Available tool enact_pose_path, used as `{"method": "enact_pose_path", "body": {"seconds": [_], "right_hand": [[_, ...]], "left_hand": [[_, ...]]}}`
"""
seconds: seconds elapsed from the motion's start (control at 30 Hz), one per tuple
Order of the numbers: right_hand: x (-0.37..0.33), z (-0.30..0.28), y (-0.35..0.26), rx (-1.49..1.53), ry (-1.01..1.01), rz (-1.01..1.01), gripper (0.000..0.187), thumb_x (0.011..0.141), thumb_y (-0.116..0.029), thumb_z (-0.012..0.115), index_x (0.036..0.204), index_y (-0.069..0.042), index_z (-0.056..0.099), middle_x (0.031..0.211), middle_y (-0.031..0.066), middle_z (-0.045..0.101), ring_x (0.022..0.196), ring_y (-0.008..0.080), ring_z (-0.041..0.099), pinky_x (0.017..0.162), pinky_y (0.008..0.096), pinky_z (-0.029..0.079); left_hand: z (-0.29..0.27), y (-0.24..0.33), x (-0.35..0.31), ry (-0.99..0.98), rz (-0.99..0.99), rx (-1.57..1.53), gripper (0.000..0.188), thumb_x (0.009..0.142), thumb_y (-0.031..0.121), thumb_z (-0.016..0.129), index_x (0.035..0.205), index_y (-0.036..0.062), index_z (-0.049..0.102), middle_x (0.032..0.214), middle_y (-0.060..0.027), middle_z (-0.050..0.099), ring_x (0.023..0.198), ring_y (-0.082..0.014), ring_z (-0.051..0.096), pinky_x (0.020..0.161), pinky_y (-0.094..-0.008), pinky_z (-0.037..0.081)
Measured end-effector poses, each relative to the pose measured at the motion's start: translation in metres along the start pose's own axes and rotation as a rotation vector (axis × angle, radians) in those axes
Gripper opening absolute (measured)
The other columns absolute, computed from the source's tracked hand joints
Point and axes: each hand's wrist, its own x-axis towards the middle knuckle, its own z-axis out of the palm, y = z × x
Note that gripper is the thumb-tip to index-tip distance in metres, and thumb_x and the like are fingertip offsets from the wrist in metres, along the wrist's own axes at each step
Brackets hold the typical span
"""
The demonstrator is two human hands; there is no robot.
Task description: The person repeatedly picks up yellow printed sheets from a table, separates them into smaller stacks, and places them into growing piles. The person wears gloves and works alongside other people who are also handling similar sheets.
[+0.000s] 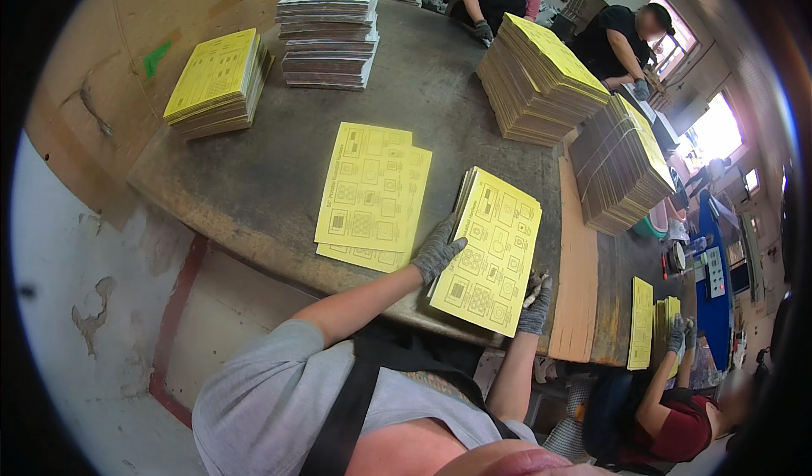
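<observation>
A thin stack of yellow printed cardboard sheets is between my hands at the table's near edge, tilted a little. My left hand, in a grey glove, grips its left edge with the thumb over the top sheet. My right hand, gloved too, closes on the lower right edge, its fingers partly hidden. Just left of the stack, two yellow printed sheets lie flat on the table, one overlapping the other unevenly.
The dark worktable bears a short yellow stack, a tall white-topped stack, a large yellow-topped stack and a strapped bundle. Two people stand across it. Another person's gloved hands handle yellow sheets at right.
</observation>
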Motion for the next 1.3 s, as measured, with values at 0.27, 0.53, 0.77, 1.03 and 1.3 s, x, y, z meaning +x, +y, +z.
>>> {"method": "enact_pose_path", "body": {"seconds": [0.27, 0.53, 0.77, 1.03, 1.3], "right_hand": [[-0.008, 0.003, 0.005, 0.160, 0.094, 0.027, 0.038, 0.083, -0.037, 0.065, 0.110, -0.013, 0.050, 0.108, 0.0158, 0.059, 0.099, 0.0300, 0.056, 0.087, 0.0418, 0.048], [-0.015, 0.016, 0.003, 0.270, 0.114, 0.059, 0.047, 0.081, -0.030, 0.069, 0.117, -0.012, 0.044, 0.111, 0.0120, 0.053, 0.102, 0.0229, 0.055, 0.085, 0.0401, 0.051], [-0.019, 0.018, -0.001, 0.240, 0.139, 0.039, 0.033, 0.083, -0.034, 0.066, 0.102, -0.010, 0.054, 0.097, 0.0150, 0.063, 0.096, 0.0234, 0.060, 0.083, 0.0373, 0.052], [-0.005, 0.001, -0.003, 0.231, -0.053, 0.047, 0.020, 0.088, -0.029, 0.060, 0.095, -0.011, 0.057, 0.089, 0.0135, 0.067, 0.089, 0.0258, 0.063, 0.079, 0.0389, 0.054], [-0.008, 0.003, 0.000, 0.246, -0.200, 0.001, 0.021, 0.086, -0.032, 0.063, 0.086, -0.011, 0.058, 0.070, 0.0069, 0.064, 0.085, 0.0194, 0.064, 0.081, 0.0382, 0.053]], "left_hand": [[-0.009, -0.013, 0.017, -0.108, -0.151, 0.014, 0.050, 0.086, 0.029, 0.054, 0.123, -0.0043, 0.046, 0.115, -0.0198, 0.057, 0.106, -0.0255, 0.054, 0.091, -0.0363, 0.041], [-0.049, -0.013, 0.052, -0.269, -0.435, -0.106, 0.055, 0.090, 0.023, 0.054, 0.136, 0.0002, 0.034, 0.132, -0.0131, 0.045, 0.120, -0.0221, 0.044, 0.100, -0.0278, 0.035], [-0.089, 0.019, 0.081, -0.210, -0.364, -0.326, 0.057, 0.091, 0.020, 0.055, 0.139, 0.0029, 0.028, 0.112, -0.0118, 0.059, 0.103, -0.0217, 0.058, 0.084, -0.0324, 0.049], [-0.233, 0.156, 0.237, 0.187, -0.038, -0.012, 0.044, 0.093, 0.039, 0.048, 0.109, -0.0021, 0.047, 0.079, -0.0106, 0.063, 0.062, -0.0181, 0.059, 0.053, -0.0286, 0.048], [-0.266, 0.170, 0.293, 0.075, -0.089, 0.144, 0.028, 0.092, 0.033, 0.049, 0.103, 0.0072, 0.055, 0.085, -0.0102, 0.067, 0.063, -0.0193, 0.062, 0.050, -0.0305, 0.050]]}}
